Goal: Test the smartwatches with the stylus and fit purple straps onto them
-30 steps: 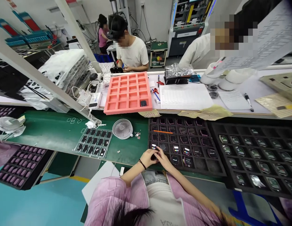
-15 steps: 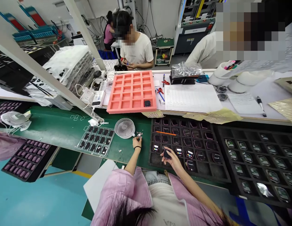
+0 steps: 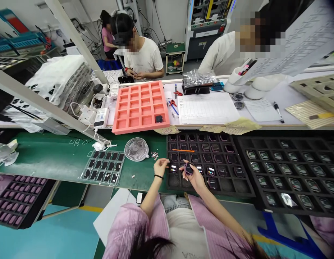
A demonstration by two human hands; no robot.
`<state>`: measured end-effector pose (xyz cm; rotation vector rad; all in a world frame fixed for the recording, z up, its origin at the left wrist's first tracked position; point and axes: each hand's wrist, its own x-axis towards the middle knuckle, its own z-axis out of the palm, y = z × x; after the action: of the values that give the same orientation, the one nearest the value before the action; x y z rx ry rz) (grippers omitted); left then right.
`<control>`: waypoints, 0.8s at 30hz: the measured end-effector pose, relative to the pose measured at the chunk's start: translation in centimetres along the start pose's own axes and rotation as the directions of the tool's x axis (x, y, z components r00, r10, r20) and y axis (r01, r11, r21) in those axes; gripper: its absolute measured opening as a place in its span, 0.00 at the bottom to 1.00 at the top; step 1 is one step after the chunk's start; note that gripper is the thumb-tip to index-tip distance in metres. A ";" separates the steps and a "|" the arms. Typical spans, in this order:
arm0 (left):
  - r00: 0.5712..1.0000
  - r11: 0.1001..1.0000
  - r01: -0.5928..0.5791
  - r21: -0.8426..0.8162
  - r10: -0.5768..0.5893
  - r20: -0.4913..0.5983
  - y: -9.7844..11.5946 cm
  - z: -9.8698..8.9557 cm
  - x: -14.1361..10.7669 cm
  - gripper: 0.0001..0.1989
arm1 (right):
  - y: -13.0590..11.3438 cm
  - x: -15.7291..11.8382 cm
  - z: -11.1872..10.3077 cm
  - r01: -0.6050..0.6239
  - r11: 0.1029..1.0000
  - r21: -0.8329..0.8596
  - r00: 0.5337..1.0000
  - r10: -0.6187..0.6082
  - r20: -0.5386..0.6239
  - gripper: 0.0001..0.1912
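Green antistatic mat (image 3: pixel 45 154) topping the desk, a co-worker (image 3: pixel 142 61) seated beyond. Right-hand fingers (image 3: pixel 183 172) grip a dark smartwatch (image 3: pixel 188 168) above a black compartment tray (image 3: pixel 237 189); the left hand (image 3: pixel 160 167), fingers loosely spread, sits just beside a lit smartwatch (image 3: pixel 173 168) in the tray.

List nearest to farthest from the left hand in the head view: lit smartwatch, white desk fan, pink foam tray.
Left hand:
1. Lit smartwatch, just right.
2. White desk fan, ahead-left.
3. Pink foam tray, farthest, back bench.
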<state>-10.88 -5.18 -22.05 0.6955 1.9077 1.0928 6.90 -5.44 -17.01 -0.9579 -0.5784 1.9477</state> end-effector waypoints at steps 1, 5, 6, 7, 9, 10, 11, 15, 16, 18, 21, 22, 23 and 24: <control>0.999 0.998 -0.029 -0.058 0.031 0.041 0.7 0.7 -1.3 0.14 | -0.2 0.0 0.3 0.010 1.000 -0.001 1.000 -0.010 0.008 0.20; 0.965 0.912 -0.133 -0.389 0.209 0.158 3.6 2.6 -5.8 0.17 | -1.1 -0.4 1.5 0.053 0.999 -0.002 0.998 -0.053 0.032 0.23; 0.961 0.900 -0.145 -0.412 0.227 0.156 4.2 2.8 -6.5 0.16 | -1.3 -0.5 1.7 0.063 0.998 0.002 0.997 -0.063 0.039 0.24; 0.960 0.895 -0.153 -0.420 0.235 0.151 4.6 2.9 -7.0 0.15 | -1.4 -0.6 1.9 0.072 0.997 0.007 0.996 -0.072 0.045 0.24; 0.964 0.894 -0.164 -0.418 0.235 0.123 5.1 2.9 -7.6 0.15 | -1.7 -0.7 2.2 0.093 0.996 0.014 0.994 -0.094 0.051 0.24; 0.968 0.895 -0.166 -0.414 0.228 0.105 5.3 2.9 -7.7 0.15 | -1.8 -0.7 2.3 0.105 0.994 0.011 0.993 -0.105 0.052 0.24; 0.970 0.896 -0.165 -0.413 0.222 0.095 5.4 2.9 -7.7 0.16 | -1.8 -0.8 2.4 0.117 0.993 0.002 0.992 -0.117 0.054 0.24; 0.960 0.871 -0.127 -0.475 0.229 0.162 5.4 3.3 -7.9 0.18 | -1.8 -0.7 2.6 0.161 0.986 -0.048 0.986 -0.158 0.059 0.23; 0.958 0.864 -0.122 -0.489 0.231 0.168 5.3 3.4 -8.0 0.18 | -1.7 -0.7 2.6 0.172 0.984 -0.054 0.984 -0.169 0.054 0.23; 0.965 0.856 -0.140 -0.498 0.230 0.124 5.3 3.7 -8.2 0.19 | -1.6 -0.6 2.7 0.193 0.979 -0.063 0.981 -0.191 0.041 0.23; 0.974 0.845 -0.165 -0.508 0.222 0.053 5.3 4.0 -8.3 0.19 | -1.5 -0.7 3.0 0.216 0.974 -0.074 0.976 -0.215 0.025 0.22; 0.976 0.835 -0.139 -0.532 0.207 0.070 5.3 4.0 -8.4 0.19 | -1.5 -0.8 3.1 0.222 0.972 -0.072 0.975 -0.221 0.022 0.21; 0.977 0.819 -0.085 -0.567 0.179 0.112 5.3 4.1 -8.3 0.20 | -1.5 -0.8 3.2 0.225 0.972 -0.069 0.974 -0.224 0.021 0.21; 0.974 0.794 -0.002 -0.607 0.140 0.180 5.3 4.1 -8.3 0.20 | -1.5 -0.9 3.4 0.226 0.972 -0.065 0.974 -0.226 0.021 0.21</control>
<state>-2.71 -7.27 -15.47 0.4903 1.2368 1.5098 5.22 -5.51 -13.62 -0.8796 -0.7322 1.7421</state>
